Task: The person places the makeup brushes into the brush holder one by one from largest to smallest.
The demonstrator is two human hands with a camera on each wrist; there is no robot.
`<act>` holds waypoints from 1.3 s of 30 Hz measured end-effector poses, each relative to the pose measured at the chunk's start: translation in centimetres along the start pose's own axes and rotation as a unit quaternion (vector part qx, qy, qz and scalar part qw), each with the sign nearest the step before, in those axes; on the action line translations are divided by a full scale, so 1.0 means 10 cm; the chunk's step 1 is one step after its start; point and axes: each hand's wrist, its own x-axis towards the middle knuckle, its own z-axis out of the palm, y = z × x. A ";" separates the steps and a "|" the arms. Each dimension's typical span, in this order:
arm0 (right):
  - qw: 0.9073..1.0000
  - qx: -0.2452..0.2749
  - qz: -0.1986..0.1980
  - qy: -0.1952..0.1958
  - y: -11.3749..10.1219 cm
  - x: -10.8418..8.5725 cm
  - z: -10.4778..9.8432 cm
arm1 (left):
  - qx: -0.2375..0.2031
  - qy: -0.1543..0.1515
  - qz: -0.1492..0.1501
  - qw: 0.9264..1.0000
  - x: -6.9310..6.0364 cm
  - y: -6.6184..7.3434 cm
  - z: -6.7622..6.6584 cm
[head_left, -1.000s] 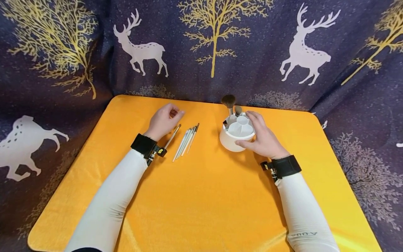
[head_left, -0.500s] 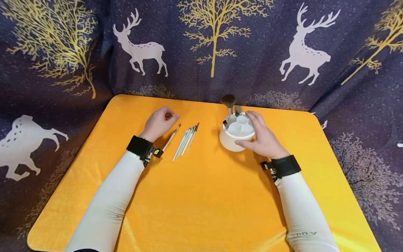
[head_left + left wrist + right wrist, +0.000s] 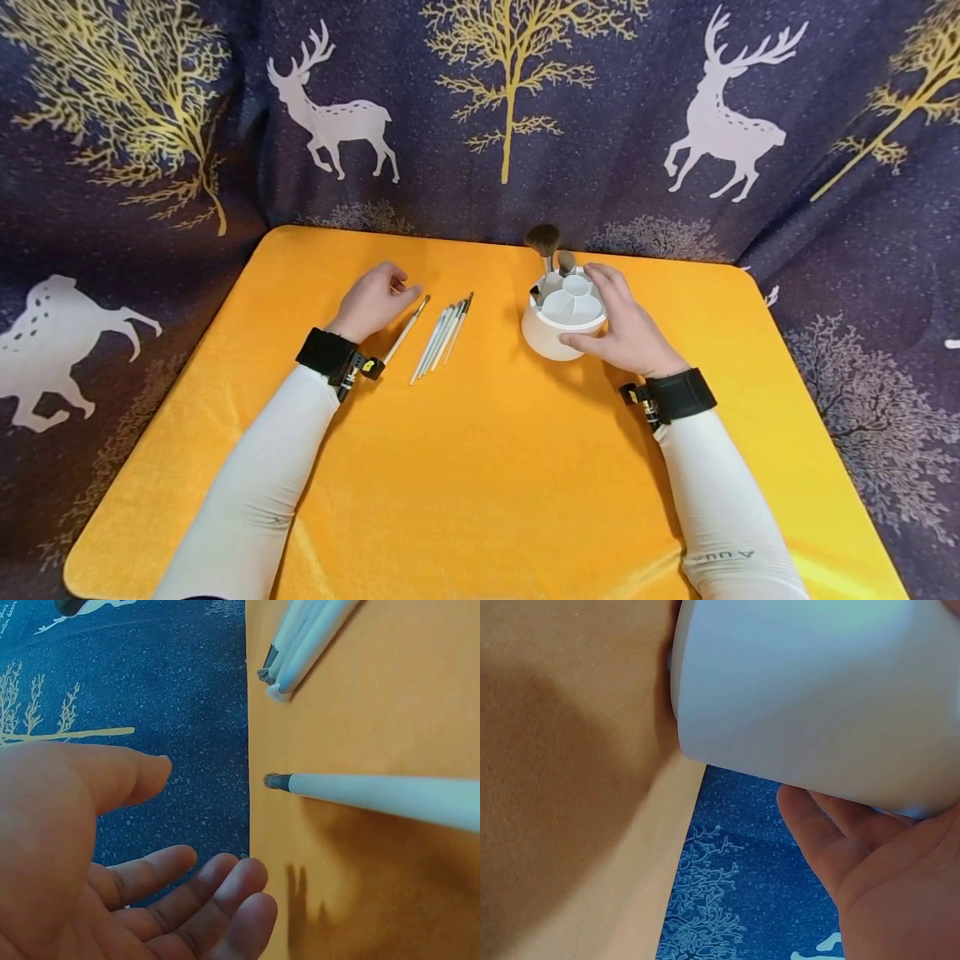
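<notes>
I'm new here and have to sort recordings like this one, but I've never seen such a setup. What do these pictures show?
There's no machine: these are one person's two bare hands, with a black strap on each wrist. The wide picture comes from a camera worn on the head, looking forward and down. The two close-ups come from cameras on the wrists, one showing each hand's work.

On the orange tabletop lie a group of slim brushes and, beside it, a lone brush. A round white holder with compartments has a few brushes in it, including a fluffy dark brush.

The right hand grips the holder's side. The left hand holds nothing; the lone brush is nearest to it.
</notes>
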 end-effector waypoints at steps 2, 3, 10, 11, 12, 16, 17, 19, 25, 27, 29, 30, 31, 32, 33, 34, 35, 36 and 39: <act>1.000 0.000 0.001 -0.001 0.00 0.00 0.00 | 0.002 -0.008 -0.002 1.000 -0.02 0.00 0.01; 1.000 0.001 0.001 -0.001 0.00 0.00 0.00 | 0.002 -0.013 -0.004 1.000 -0.03 0.00 0.00; 1.000 0.002 -0.003 -0.001 0.01 -0.01 0.02 | 0.027 -0.043 -0.021 0.999 -0.07 0.01 -0.02; 1.000 0.003 -0.003 -0.001 0.01 -0.01 0.02 | 0.032 -0.046 -0.023 0.998 -0.07 0.01 -0.03; 1.000 0.003 -0.003 -0.001 0.01 -0.01 0.02 | 0.035 -0.048 -0.025 0.998 -0.07 0.01 -0.03; 1.000 0.004 -0.003 0.001 0.02 0.00 0.02 | 0.050 -0.065 -0.029 0.996 -0.08 0.00 -0.02; 1.000 0.004 -0.003 0.001 0.02 0.00 0.02 | 0.052 -0.070 -0.029 0.996 -0.08 0.00 -0.02; 1.000 0.005 -0.004 0.002 0.02 0.00 0.02 | 0.057 -0.077 -0.029 0.995 -0.09 0.00 -0.02; 1.000 0.003 -0.004 -0.001 0.00 -0.01 0.01 | 0.064 -0.096 -0.030 0.993 -0.11 0.02 -0.01; 1.000 0.003 -0.004 0.000 0.01 0.00 0.01 | 0.066 -0.101 -0.035 0.992 -0.11 0.02 -0.01; 1.000 0.003 -0.004 0.000 0.01 0.00 0.01 | 0.070 -0.105 -0.040 0.991 -0.11 0.03 -0.01; 1.000 0.003 -0.004 0.000 0.01 0.00 0.01 | 0.072 -0.107 -0.042 0.991 -0.11 0.03 0.00; 1.000 0.003 -0.003 -0.001 0.01 0.00 0.01 | 0.073 -0.108 -0.044 0.990 -0.10 0.03 0.00; 1.000 0.004 -0.002 -0.002 0.00 0.00 0.01 | 0.075 -0.110 -0.045 0.990 -0.10 0.03 0.01; 1.000 0.005 -0.002 -0.003 0.00 0.00 0.01 | 0.077 -0.110 -0.045 0.990 -0.10 0.02 0.01; 1.000 0.006 -0.001 -0.003 0.01 0.00 0.01 | 0.079 -0.111 -0.043 0.990 -0.09 0.02 0.02; 1.000 0.007 0.000 -0.003 0.01 0.00 0.01 | 0.080 -0.112 -0.042 0.990 -0.09 0.02 0.02; 1.000 0.008 0.001 -0.004 0.00 0.00 0.00 | 0.081 -0.113 -0.040 0.989 -0.09 0.02 0.02; 1.000 0.010 0.001 -0.002 0.01 0.00 0.00 | 0.083 -0.115 -0.036 0.989 -0.09 0.01 0.03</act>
